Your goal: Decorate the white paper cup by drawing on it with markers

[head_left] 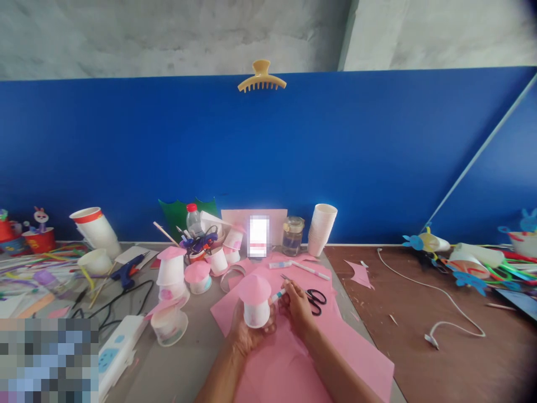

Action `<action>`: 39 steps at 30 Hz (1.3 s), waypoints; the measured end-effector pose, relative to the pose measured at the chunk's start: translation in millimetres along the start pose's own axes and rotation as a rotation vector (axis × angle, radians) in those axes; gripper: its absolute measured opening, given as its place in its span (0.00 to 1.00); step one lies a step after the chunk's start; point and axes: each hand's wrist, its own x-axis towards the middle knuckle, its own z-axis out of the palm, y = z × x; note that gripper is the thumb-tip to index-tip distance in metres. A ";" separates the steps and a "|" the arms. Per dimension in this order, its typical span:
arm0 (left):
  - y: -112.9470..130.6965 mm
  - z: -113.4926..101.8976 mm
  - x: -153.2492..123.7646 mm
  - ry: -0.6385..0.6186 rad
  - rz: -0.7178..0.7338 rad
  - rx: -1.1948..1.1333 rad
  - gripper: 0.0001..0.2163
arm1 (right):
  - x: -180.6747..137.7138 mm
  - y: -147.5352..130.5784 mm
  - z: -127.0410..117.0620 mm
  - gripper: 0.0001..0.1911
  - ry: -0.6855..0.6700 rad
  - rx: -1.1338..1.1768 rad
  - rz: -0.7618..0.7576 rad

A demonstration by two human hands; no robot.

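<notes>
My left hand is wrapped round a white paper cup that stands upside down and wears a pink paper cone on top. In my right hand is a marker pen, white with a teal band, its tip close to the right side of the cup. Whether the tip touches the cup I cannot tell. Pink paper sheets lie beneath both hands. Black-handled scissors rest on the paper just right of my right hand, and a second pen lies beyond it.
On the left stand cups with pink paper tops, a roll of tape, a blue glue gun and a white power strip. Stacked paper cups and a glass jar stand behind. A white cable crosses the brown tabletop at right.
</notes>
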 end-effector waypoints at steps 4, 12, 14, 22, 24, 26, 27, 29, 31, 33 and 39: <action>-0.3 0.4 -0.3 0.005 -0.008 -0.012 0.10 | 0.4 -0.2 -0.2 0.25 -0.035 0.030 0.040; -2.5 -5.6 1.5 0.031 -0.005 -0.035 0.12 | 0.5 2.4 0.4 0.26 -0.027 0.028 0.056; -3.5 -8.1 2.2 0.035 -0.001 -0.038 0.15 | -0.2 4.5 0.9 0.25 -0.026 0.042 0.046; -5.5 -14.9 2.1 0.043 0.012 -0.043 0.16 | -4.2 6.2 4.5 0.25 -0.027 0.048 0.045; -5.6 -14.9 1.4 0.040 0.013 -0.035 0.15 | -4.9 5.7 5.1 0.26 -0.037 0.038 0.057; -6.0 -14.0 0.7 0.047 0.014 -0.034 0.15 | -6.0 5.7 5.7 0.26 -0.032 0.029 0.061; -6.4 -13.4 0.4 0.053 0.015 -0.037 0.15 | -6.7 5.9 6.0 0.26 -0.025 0.026 0.062; -7.1 -12.4 -0.2 0.066 0.016 -0.045 0.16 | -8.1 6.6 6.6 0.26 -0.009 0.019 0.065; -7.9 -11.8 -0.6 0.076 0.013 -0.051 0.17 | -9.2 7.4 6.9 0.26 0.004 0.014 0.070; -8.5 -12.0 -1.2 0.076 0.010 -0.055 0.16 | -9.7 8.0 7.0 0.26 0.010 0.013 0.075; -9.5 -13.9 -3.0 0.096 -0.002 -0.065 0.13 | -10.5 8.0 7.0 0.26 -0.004 0.015 0.103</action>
